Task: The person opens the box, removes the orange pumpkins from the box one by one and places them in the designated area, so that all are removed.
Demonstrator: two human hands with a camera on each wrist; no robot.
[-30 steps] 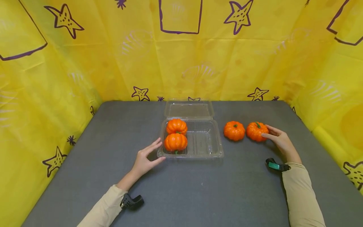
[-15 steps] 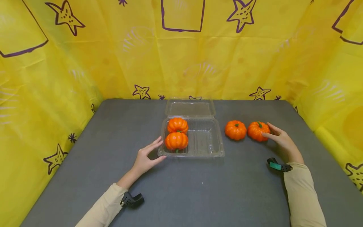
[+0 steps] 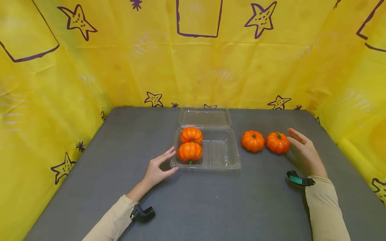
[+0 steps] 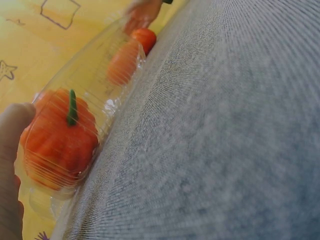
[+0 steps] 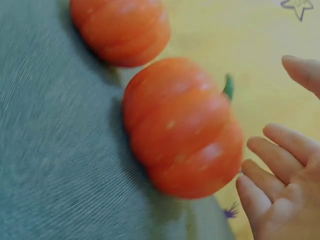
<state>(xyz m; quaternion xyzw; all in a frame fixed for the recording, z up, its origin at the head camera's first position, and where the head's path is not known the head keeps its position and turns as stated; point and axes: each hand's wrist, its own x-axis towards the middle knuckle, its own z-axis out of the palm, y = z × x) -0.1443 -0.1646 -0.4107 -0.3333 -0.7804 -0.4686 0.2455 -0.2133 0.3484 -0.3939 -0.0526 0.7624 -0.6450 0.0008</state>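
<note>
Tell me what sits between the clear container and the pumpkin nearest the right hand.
In the head view, another pumpkin lies on the table between the container and the rightmost pumpkin.

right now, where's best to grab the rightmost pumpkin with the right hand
Probably around the bulging sides of the rightmost pumpkin, from the right: its stem points up, the right hand is beside it there, and another pumpkin crowds its left.

A beige left sleeve [image 3: 112, 218], lower left of the head view, and a matching right sleeve [image 3: 325, 207], lower right, reach the wrists; a perforated black left mount [image 3: 139, 213] and black right mount [image 3: 308, 182] with green strip [image 3: 296, 180] sit there; left hand [image 3: 155, 171] and right hand [image 3: 306, 152] are bare.
</note>
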